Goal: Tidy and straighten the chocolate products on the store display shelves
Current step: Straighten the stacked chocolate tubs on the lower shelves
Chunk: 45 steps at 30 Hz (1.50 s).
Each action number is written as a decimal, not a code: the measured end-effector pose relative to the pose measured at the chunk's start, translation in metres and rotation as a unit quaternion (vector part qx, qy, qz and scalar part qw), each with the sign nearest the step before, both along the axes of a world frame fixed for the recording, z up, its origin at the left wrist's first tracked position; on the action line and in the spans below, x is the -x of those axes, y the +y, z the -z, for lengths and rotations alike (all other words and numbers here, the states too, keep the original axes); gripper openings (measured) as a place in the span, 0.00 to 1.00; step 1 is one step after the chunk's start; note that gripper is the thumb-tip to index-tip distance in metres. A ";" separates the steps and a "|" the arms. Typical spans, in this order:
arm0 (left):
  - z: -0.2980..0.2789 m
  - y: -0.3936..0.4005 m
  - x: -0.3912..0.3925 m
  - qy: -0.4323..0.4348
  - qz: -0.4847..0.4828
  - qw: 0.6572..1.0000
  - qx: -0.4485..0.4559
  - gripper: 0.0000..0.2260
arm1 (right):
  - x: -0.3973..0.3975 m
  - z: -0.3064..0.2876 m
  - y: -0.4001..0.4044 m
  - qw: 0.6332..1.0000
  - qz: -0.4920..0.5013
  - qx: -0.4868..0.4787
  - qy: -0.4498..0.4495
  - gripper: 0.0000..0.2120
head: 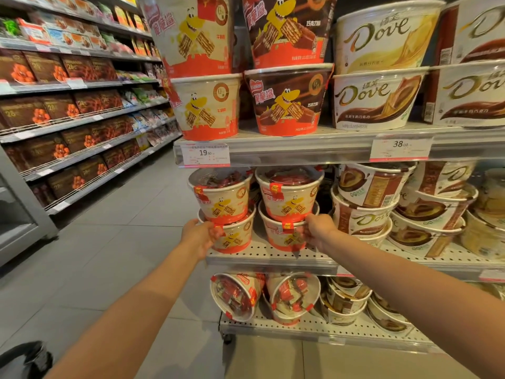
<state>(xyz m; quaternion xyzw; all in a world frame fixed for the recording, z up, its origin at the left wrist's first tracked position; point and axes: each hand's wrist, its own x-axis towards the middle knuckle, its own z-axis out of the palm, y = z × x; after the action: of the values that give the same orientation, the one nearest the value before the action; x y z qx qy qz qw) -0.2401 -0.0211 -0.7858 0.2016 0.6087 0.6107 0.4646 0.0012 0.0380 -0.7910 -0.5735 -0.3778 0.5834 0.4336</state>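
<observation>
Two stacks of cream-and-red paper wafer-chocolate tubs with clear lids stand side by side on the middle perforated grey metal shelf (273,255), near its left end. The left hand (200,236) curls its grip around the left side of the lower left tub (235,237). The right hand (317,231) closes its grip on the right side of the lower right tub (281,236). On each sits an upper tub (222,198), (289,196). At 3 o'clock of these stacks, brown-and-white Dove tubs (363,212) lie piled and tilted on the same shelf. At 12 o'clock, the top shelf carries larger wafer tubs (207,108) above a white price tag reading 19.90 (205,154). At 6 o'clock, tubs (237,295) lie tipped on the bottom shelf.
</observation>
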 end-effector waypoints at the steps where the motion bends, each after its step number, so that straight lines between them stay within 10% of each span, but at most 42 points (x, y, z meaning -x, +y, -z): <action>1: -0.003 0.000 0.003 0.008 -0.011 1.000 0.009 0.14 | 0.000 0.000 0.001 1.000 0.004 -0.004 -0.008 0.09; 31: -0.005 -0.005 0.020 0.197 0.044 0.977 0.064 0.09 | -0.022 -0.007 -0.019 0.998 -0.063 0.001 -0.014 0.13; 35: -0.014 -0.020 0.022 0.418 0.108 0.896 0.103 0.16 | -0.032 -0.015 -0.031 0.991 -0.124 -0.001 -0.046 0.09; 37: -0.024 -0.031 0.026 0.644 0.114 0.754 0.063 0.17 | -0.042 -0.022 -0.043 0.945 -0.173 -0.114 -0.253 0.11; 41: -0.053 -0.050 0.027 0.834 0.028 0.499 -0.234 0.14 | -0.054 -0.040 -0.062 0.663 -0.128 -0.535 -0.508 0.07; 43: -0.062 -0.044 0.025 0.851 0.036 0.431 -0.299 0.09 | -0.051 -0.049 -0.055 0.541 -0.119 -0.655 -0.514 0.07; 45: -0.067 -0.033 0.018 0.857 0.082 0.448 -0.241 0.15 | -0.043 -0.058 -0.043 0.481 -0.099 -0.674 -0.552 0.13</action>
<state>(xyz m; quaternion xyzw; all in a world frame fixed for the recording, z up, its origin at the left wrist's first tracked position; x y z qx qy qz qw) -0.2586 -0.0543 -0.7190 0.7754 0.5073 0.2097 -0.3121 0.0445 -0.0052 -0.7335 -0.2688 -0.8709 -0.2477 0.3285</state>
